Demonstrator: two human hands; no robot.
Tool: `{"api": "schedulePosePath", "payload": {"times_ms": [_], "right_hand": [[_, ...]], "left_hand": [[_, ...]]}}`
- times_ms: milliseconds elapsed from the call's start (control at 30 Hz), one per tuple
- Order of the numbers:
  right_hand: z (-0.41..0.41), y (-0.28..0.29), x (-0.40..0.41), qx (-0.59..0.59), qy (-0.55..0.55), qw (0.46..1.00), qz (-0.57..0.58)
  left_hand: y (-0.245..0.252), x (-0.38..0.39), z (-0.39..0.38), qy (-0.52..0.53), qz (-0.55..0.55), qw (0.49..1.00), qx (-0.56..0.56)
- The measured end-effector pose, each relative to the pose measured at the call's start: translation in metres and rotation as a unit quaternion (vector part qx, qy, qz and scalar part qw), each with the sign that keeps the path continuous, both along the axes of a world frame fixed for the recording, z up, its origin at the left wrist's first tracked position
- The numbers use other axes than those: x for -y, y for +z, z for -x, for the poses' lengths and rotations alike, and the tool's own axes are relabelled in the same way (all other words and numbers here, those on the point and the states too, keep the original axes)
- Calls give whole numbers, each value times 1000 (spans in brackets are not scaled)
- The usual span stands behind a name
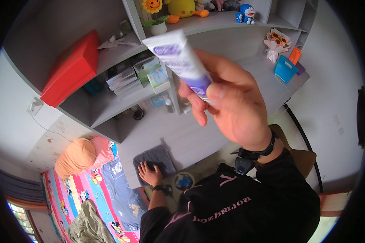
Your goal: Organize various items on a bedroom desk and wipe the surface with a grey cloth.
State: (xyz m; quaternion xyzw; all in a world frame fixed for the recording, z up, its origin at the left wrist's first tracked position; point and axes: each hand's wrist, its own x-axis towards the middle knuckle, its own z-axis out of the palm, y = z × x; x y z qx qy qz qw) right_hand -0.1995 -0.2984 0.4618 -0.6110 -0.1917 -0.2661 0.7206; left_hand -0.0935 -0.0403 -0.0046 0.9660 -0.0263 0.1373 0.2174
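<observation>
Close to the camera, my right hand [237, 100] grips a white and purple squeeze tube [182, 60] by its purple end, between thumb and fingers. The tube is tilted, with its flat crimped end up and to the left; it bears blurred writing. My fingers hide its lower end. Low on the left, my left hand [151, 173] lies flat, fingers spread, on a dark grey folded cloth [158, 158]. That cloth rests on the pale grey desk [197, 136] near its front edge.
Shelves above the desk hold a red box [76, 66], small boxes [147, 70], a potted sunflower toy [158, 27] and a blue figurine [247, 13]. A blue container [284, 69] and a bouquet [276, 44] stand at the right. Left is a bed with striped bedding [79, 188]; a brown chair [295, 148] is at right.
</observation>
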Motion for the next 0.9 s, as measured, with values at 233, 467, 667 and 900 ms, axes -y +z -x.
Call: {"api": "schedulePosePath", "payload": {"times_ms": [233,467,667,900], "right_hand": [[2,-2,1,58,-52,996,47],[1,-4,8,125,-109,978,130],[3,-7,13,124,-103,979,120],[4,-6,15,122,-94,981,114]], "left_hand": [[1,0,0,5,2,1000,-3],[6,-1,2,4,4,1000,1],[5,1,3,1,-1,1000,3],[4,0,3,6,2,1000,-2]]}}
